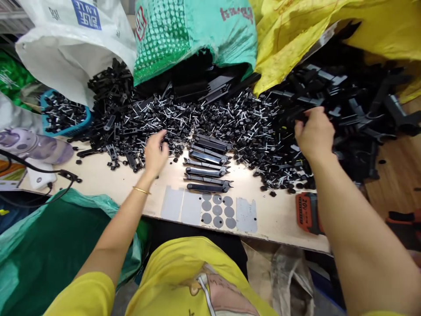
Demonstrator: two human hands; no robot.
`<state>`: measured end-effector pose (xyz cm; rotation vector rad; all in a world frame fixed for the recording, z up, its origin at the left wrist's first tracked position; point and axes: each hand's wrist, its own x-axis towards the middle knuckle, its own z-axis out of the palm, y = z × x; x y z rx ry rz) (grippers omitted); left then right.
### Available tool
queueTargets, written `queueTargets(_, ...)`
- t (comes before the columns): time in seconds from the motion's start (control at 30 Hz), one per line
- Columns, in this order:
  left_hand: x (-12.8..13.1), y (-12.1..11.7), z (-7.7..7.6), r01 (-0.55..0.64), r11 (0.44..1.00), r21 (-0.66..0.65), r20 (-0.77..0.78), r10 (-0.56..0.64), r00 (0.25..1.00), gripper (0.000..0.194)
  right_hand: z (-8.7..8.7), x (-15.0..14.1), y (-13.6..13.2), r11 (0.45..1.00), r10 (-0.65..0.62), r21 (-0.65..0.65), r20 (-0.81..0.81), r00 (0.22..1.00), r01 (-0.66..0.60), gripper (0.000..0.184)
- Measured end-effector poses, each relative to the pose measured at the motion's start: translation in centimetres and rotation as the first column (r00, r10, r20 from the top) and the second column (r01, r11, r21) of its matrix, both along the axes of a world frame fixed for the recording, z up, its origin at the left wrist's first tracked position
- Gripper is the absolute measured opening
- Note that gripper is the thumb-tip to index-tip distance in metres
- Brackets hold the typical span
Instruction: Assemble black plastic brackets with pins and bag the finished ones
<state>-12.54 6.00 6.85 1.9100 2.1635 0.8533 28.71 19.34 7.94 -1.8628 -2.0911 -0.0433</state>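
My left hand hovers at the near edge of a heap of black-headed screws, thumb and forefinger apart and nothing visible between them. My right hand reaches to the heap of long black plastic parts on the right; its fingers curl round a dark plastic part whose outline blends into the heap. Between my hands lies a column of several long black plastic pieces, side by side on the table. Smaller black clip-like parts are piled left of the screws.
White, green and yellow sacks spill parts along the back. A blue basket and purple bottle stand left. Grey patches mark the front edge; an orange-black battery sits right. A green sack gapes below.
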Motion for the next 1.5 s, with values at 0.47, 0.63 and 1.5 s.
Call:
queueTargets(0.47, -13.5, 2.9, -1.0, -0.139, 0.986, -0.092, -0.543, 0.067, 0.837, 0.028, 2.5, -18.9, 9.3, 0.874, 0.481, -0.091, 0.318, 0.817, -0.478, 0.031)
queueTargets(0.63, -12.9, 1.3, 0.3, -0.099, 0.994, -0.034, -0.448, 0.074, 0.891, 0.025, 0.5, -26.4, 12.2, 0.851, 0.524, -0.154, 0.238, 0.817, -0.501, 0.036)
queueTargets(1.5, 6.4, -11.1, -1.0, 0.357, 0.713, -0.603, 0.372, -0.144, 0.917, 0.026, -4.6, -4.0, -20.9, 0.776, 0.563, -0.097, -0.339, 0.754, -0.623, 0.025)
